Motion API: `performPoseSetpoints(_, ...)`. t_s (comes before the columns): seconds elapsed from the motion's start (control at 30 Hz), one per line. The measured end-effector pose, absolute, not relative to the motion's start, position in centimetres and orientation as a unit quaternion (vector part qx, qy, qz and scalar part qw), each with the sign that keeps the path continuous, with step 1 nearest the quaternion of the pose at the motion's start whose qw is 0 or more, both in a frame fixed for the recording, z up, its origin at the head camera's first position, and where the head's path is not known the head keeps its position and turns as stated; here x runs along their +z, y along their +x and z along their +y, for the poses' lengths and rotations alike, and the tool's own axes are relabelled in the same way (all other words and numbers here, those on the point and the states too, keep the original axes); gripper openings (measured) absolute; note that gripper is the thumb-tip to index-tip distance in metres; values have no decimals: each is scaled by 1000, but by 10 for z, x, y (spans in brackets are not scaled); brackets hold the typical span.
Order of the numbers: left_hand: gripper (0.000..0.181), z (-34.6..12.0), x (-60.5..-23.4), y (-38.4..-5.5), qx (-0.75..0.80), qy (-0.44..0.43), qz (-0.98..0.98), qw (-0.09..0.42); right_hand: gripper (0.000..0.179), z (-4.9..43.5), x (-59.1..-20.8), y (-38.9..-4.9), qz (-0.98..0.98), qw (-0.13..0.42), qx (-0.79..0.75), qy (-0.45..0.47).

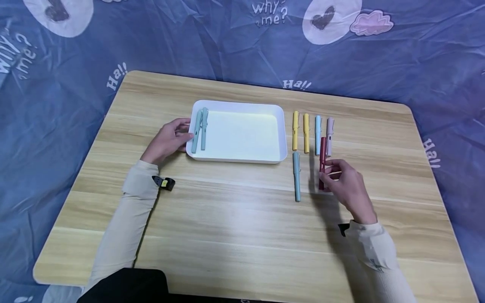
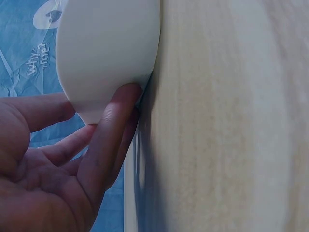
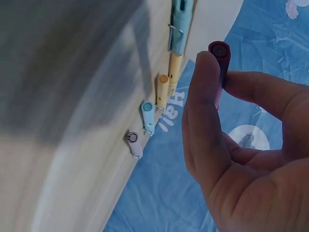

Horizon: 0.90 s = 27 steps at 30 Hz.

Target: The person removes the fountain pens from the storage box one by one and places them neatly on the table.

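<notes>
At the left end of the white tray [image 1: 242, 160], my left hand [image 1: 166, 139] pinches the wall, thumb at the rim and fingers on the outside. The left wrist view shows those fingers against the tray's pale wall [image 2: 108, 53]. Two teal pens [image 1: 204, 128] lie side by side inside the tray's left end. My right hand [image 1: 346, 185] pinches a dark red pen [image 1: 323, 153] between thumb and fingers. In the right wrist view the red pen [image 3: 219, 50] is held up off the table, end toward the camera.
Right of the tray lie two yellow pens [image 1: 295, 130], a light blue pen [image 1: 318, 134] and a lilac pen [image 1: 330, 130] in a row. A teal pen [image 1: 297, 176] lies nearer the front. The wooden table [image 1: 235, 235] meets a blue printed cloth [image 1: 212, 42] behind.
</notes>
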<state>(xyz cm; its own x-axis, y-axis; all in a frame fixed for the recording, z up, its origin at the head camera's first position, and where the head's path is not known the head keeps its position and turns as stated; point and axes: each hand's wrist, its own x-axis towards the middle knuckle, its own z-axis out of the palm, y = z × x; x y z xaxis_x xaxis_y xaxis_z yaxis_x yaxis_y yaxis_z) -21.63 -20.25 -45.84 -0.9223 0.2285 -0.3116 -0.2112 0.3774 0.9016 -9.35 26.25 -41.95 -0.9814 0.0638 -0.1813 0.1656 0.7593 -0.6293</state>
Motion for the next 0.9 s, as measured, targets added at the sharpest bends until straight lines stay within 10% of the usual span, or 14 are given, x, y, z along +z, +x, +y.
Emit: performPoseSetpoints(0.9, 60, -203, -457, -216, 560, 2, 805, 198, 34, 253, -443, -73, 929, 115, -345, 70)
